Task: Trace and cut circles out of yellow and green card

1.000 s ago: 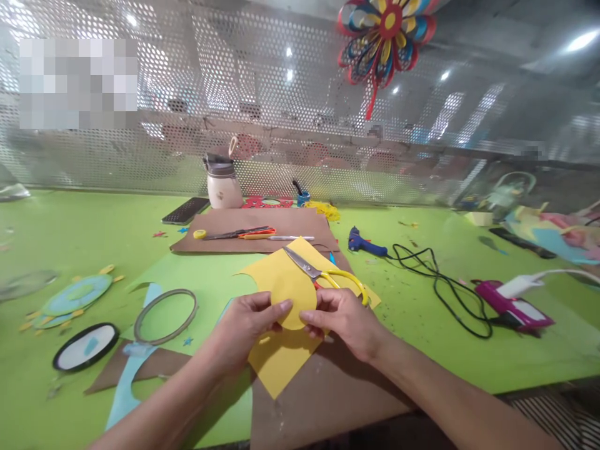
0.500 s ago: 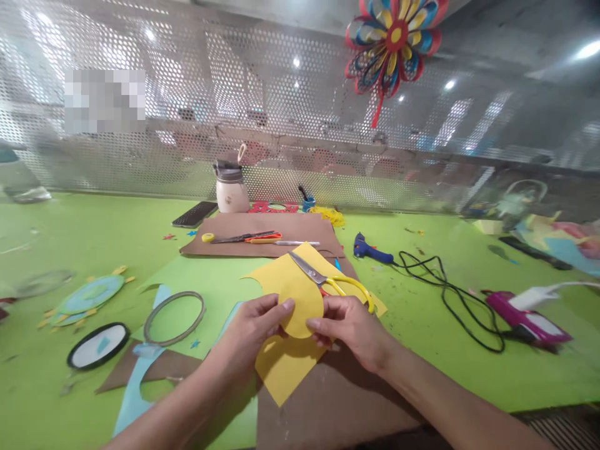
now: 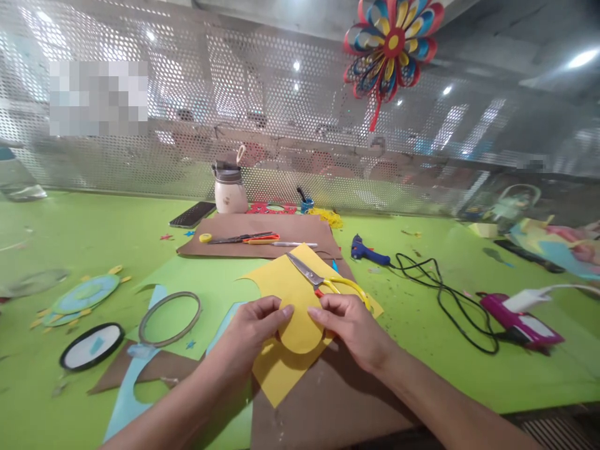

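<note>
Between my two hands is a round yellow paper disc (image 3: 300, 328), held by its edges. My left hand (image 3: 262, 322) pinches its left side with the thumb on top. On the right side my right hand (image 3: 349, 322) grips it the same way. Below the disc lies a yellow paper sheet (image 3: 276, 378), turned like a diamond. Scissors (image 3: 307, 269) with yellow handles rest on that sheet, blades pointing up and left, just beyond my right hand. Under it all is brown cardboard (image 3: 328, 400), with a pale green sheet (image 3: 206, 275) to the left.
Left of my hands are a grey ring (image 3: 169, 319), a black-rimmed oval (image 3: 92, 346) and a blue-green paper craft (image 3: 84, 299). A blue glue gun (image 3: 370, 251) trails its cord to a magenta power strip (image 3: 520, 320). A white jar (image 3: 230, 194) stands behind.
The disc has turned or tilted between my fingers, its lower edge now sitting lower. My right fingers have shifted slightly up its edge. The whole view has moved a little.
</note>
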